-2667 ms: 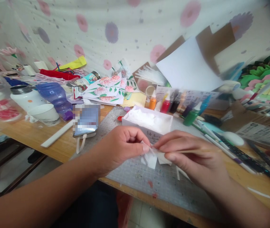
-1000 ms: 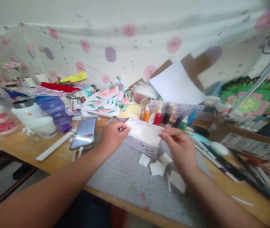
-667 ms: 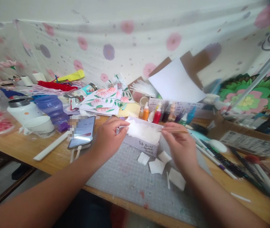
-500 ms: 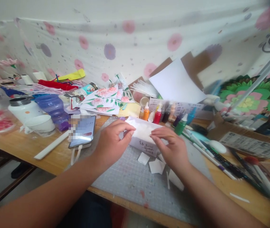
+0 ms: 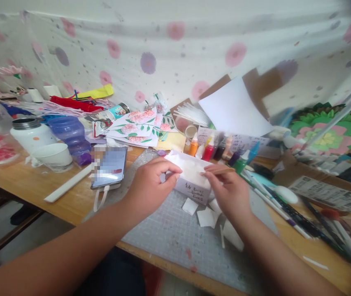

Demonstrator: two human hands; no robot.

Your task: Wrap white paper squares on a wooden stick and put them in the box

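Observation:
My left hand (image 5: 152, 185) is curled in a pinch at the near left corner of a small white box (image 5: 190, 179) filled with white tissue; what its fingertips hold is too small to name. My right hand (image 5: 229, 190) is closed on a thin wooden stick (image 5: 221, 170) that lies across the box's right side. Several small white paper squares (image 5: 206, 216) lie on the grey cutting mat (image 5: 169, 234) just in front of the box, between and under my wrists.
A phone (image 5: 110, 167) lies left of the mat. Behind it stand a white jar (image 5: 31, 133), a white cup (image 5: 53, 156) and a blue bottle (image 5: 70, 133). Small paint bottles (image 5: 210, 148) line up behind the box. Pens and brushes (image 5: 298, 213) crowd the right side.
Both hands let go of the folded paper piece above the mat and reached forward to the white box. The paper squares now lie on the mat. The stick stays in my right hand.

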